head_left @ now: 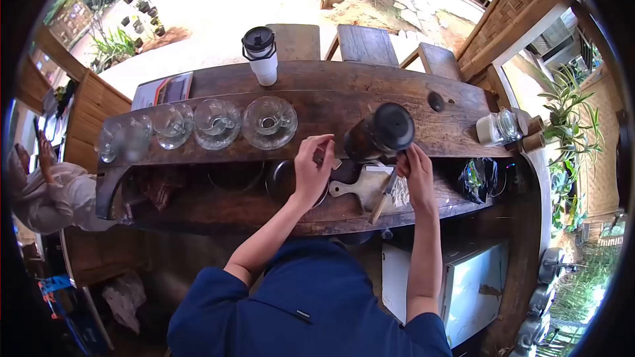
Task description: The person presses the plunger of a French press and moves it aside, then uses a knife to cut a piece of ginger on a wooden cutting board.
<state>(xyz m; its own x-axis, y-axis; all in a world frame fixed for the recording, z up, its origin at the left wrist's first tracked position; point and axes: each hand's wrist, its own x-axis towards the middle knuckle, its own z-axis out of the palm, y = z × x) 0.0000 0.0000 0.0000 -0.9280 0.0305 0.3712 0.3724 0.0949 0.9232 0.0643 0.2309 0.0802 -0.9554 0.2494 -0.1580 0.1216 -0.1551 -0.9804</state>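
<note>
A dark pitcher [362, 143] with a round black lid [394, 125] stands near the front edge of the upper counter. My right hand [417, 170] is closed at its right side, fingers bent around what appears to be its handle, mostly hidden by them. To the left of the pitcher, my left hand [313, 164] hovers with thumb and fingers curved apart, holding nothing. On the lower shelf, between my arms, lie a wooden cutting board [360, 188] and a knife [382, 203] with a wooden handle.
Several clear glass cups on saucers, including a glass cup [270, 123], line the counter's left. A white tumbler [265, 66] stands behind them. At right are a glass jar [497, 128] of white contents and a black plastic bag [477, 180]. Another person [56, 188] is at far left.
</note>
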